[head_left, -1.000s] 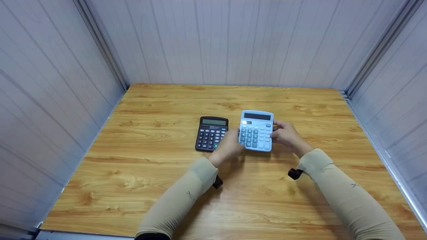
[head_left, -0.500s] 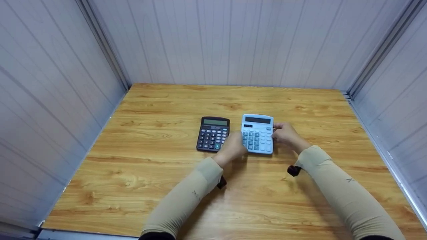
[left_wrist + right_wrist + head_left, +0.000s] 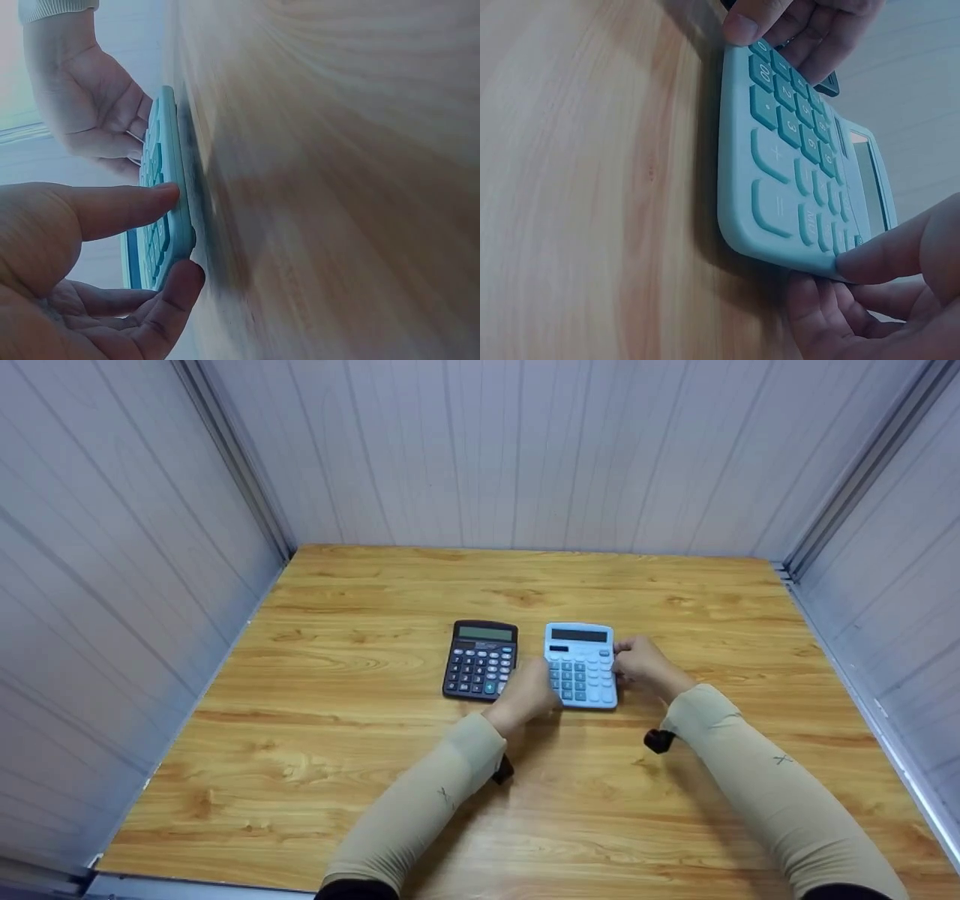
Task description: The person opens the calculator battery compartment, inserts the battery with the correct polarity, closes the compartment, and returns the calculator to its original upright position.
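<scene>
A light blue calculator (image 3: pixel 592 667) faces up near the middle of the wooden table. My left hand (image 3: pixel 525 694) pinches its left edge; in the left wrist view that thumb lies on the calculator's side (image 3: pixel 172 214) and the fingers are curled beneath. At the opposite edge my right hand (image 3: pixel 646 666) grips it, its thumb (image 3: pixel 885 259) on top and fingers below. A shadow shows under the calculator in both wrist views, so part of it looks raised from the table. To its left lies a black calculator (image 3: pixel 466 656), its lower right corner hidden by my left hand.
The wooden tabletop (image 3: pixel 337 780) has pale panel walls at the back (image 3: pixel 480 457), left (image 3: pixel 112 547) and right (image 3: pixel 892 585). A black device (image 3: pixel 658 741) is fixed under the right cuff, and a similar one (image 3: pixel 504 771) under the left.
Both hands have lowered the light blue calculator toward the table and slightly toward me. The grip at its two edges is kept. The black calculator stays in its place.
</scene>
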A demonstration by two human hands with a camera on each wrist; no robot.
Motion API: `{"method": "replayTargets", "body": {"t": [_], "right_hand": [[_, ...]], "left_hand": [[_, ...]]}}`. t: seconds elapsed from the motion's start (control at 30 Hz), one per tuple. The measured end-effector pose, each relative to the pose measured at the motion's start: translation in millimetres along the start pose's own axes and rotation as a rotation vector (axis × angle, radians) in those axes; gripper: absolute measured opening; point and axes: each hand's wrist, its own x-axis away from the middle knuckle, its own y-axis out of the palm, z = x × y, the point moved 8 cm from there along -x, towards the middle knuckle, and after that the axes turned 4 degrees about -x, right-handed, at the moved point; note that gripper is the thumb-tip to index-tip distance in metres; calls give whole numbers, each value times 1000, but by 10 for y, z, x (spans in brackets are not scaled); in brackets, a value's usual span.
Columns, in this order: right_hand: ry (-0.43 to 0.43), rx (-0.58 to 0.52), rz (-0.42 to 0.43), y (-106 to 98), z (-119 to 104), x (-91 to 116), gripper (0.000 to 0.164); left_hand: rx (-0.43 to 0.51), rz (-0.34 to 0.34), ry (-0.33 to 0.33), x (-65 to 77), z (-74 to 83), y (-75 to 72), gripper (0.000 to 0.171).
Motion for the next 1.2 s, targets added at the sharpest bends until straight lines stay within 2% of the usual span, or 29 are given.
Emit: {"method": "replayTargets", "body": {"t": [0.13, 0.27, 0.57, 0.67, 0.9, 1.1, 1.2], "right_hand": [[19, 7, -7, 17, 5, 5, 61], [21, 20, 0, 27, 20, 1, 60], [22, -5, 3, 33, 38, 6, 54], [19, -9, 9, 24, 57, -1, 52], [2, -88, 31, 36, 67, -12, 49], [-26, -66, 99, -72, 5, 17, 47], [-76, -43, 131, -137, -77, 50, 41]], "left_hand": [[-11, 0, -5, 2, -18, 7, 22], [4, 2, -15, 15, -47, 15, 28], [71, -64, -74, 21, -96, 54, 33], [73, -65, -62, 16, -99, 55, 32], [-26, -20, 26, 20, -57, -6, 18], [13, -20, 41, 63, -75, -70, 25], [-20, 19, 39, 76, -87, -154, 41]]}}
